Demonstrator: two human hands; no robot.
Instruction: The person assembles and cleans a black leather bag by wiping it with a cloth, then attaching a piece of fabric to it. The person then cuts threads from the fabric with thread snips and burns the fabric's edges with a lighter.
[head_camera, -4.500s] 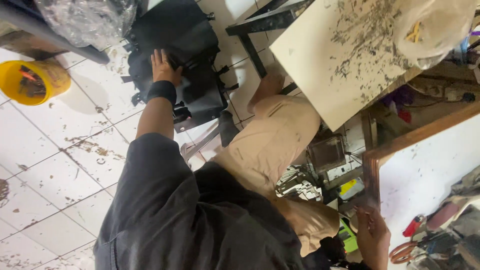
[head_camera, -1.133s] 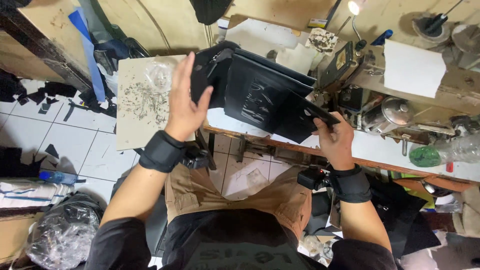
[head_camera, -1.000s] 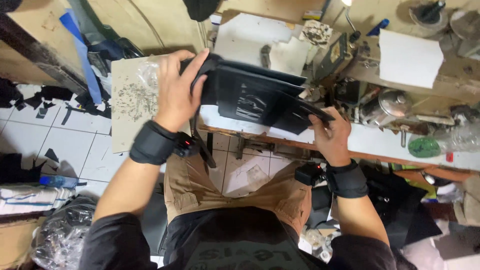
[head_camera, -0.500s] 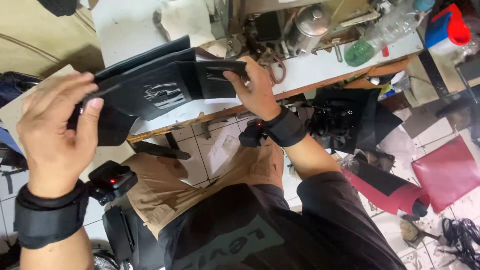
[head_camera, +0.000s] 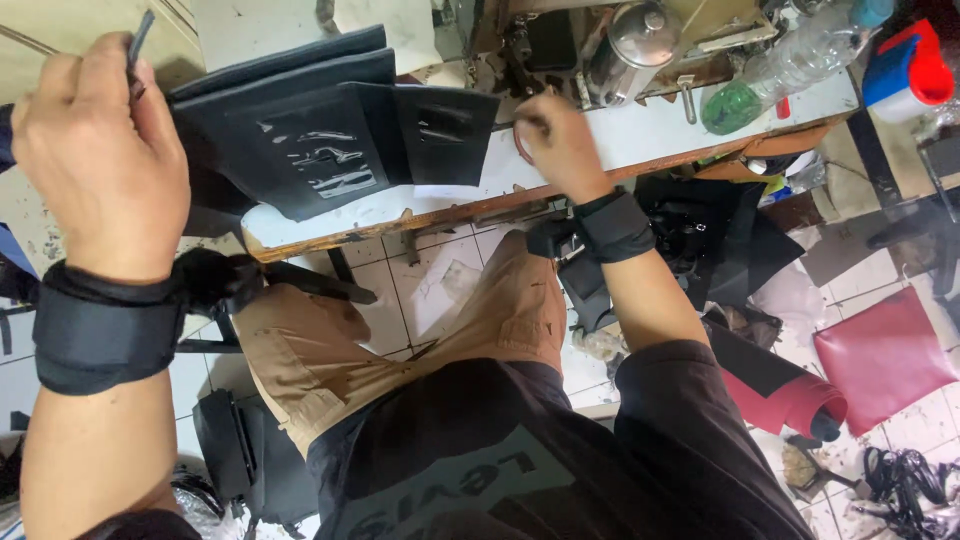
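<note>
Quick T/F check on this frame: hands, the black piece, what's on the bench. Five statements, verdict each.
1. The left hand grips an edge of the black panel piece. True.
2. The right hand holds the same black piece. False: it rests on the white bench top, apart from the piece.
3. Both wrists wear black bands. True.
4. A green-bottomed clear plastic bottle stands upright on the floor. False: it lies on its side on the bench.
5. A red cushion sits on the bench. False: it is down on the tiled floor.
</note>
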